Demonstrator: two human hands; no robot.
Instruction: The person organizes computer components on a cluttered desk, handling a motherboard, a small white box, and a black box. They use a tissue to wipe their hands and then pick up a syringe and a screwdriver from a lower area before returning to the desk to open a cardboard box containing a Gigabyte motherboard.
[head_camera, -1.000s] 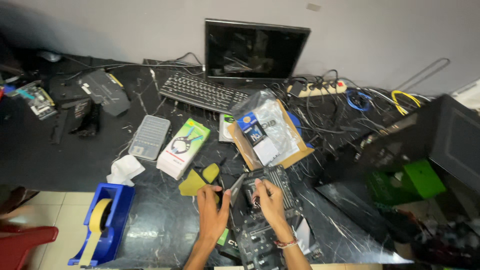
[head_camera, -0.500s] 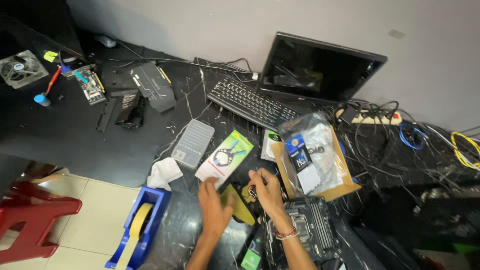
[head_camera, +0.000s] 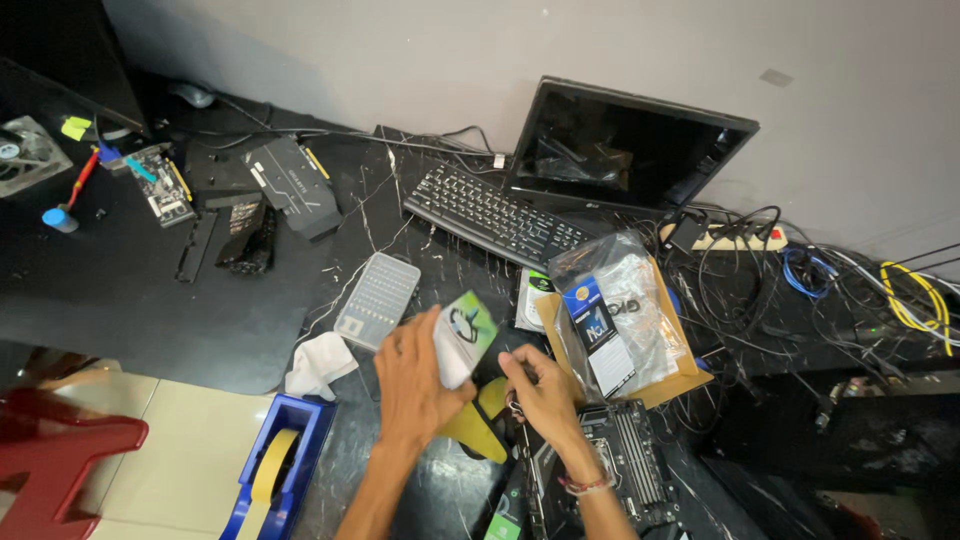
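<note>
While the left hand (head_camera: 415, 385) grasps a small green-and-white box (head_camera: 462, 337) at lower centre, tilted toward upper right, the right hand (head_camera: 545, 390) curls loosely just beside it.

Bare counter (head_camera: 120, 300) lies open at nine o'clock; keyboard (head_camera: 495, 215) and cardboard box (head_camera: 660, 370) crowd twelve to three.

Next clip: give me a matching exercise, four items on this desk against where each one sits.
Things:
1. small green-and-white box
2. tape dispenser
3. keyboard
4. motherboard

Places:
A. in front of the dark monitor
B. blue, at the desk's near-left edge
C. in the left hand
D. under the right hand's wrist

Pairs: 1-C, 2-B, 3-A, 4-D
</note>
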